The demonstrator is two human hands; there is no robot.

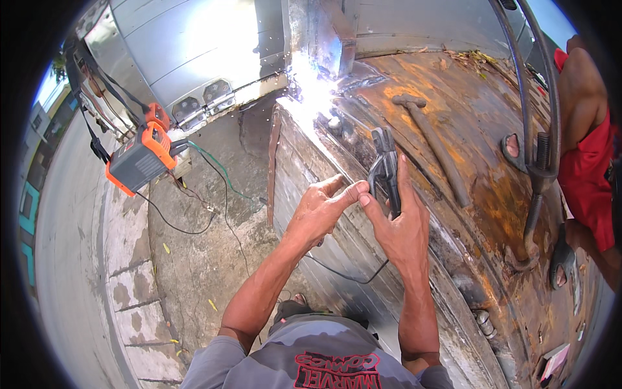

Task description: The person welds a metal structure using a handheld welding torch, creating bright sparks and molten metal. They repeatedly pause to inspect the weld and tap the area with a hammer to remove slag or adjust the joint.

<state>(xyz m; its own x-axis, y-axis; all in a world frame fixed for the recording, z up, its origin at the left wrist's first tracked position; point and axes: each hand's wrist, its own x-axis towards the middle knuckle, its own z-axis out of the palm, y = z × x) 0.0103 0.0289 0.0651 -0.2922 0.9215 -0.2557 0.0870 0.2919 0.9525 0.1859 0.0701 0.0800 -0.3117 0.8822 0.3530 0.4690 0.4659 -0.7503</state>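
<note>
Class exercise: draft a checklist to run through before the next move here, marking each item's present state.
1. Electrode holder held in the right hand: ok.
2. Left hand gloved: not ok, bare, like the right.
3. Welding glare out: not ok, sparks flying.
4. Hammer clear of both hands: ok, lying on the rusty plate.
5. Settings on the orange-and-grey machine: cannot tell.

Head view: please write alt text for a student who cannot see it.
A dazzling white glare burns by a metal post, beyond the wearer's right hand gripping a black clamp-like holder, the left hand close beside it. A hammer lies on rusty metal, an orange-and-black machine is at left, and a person in red at right.
</note>
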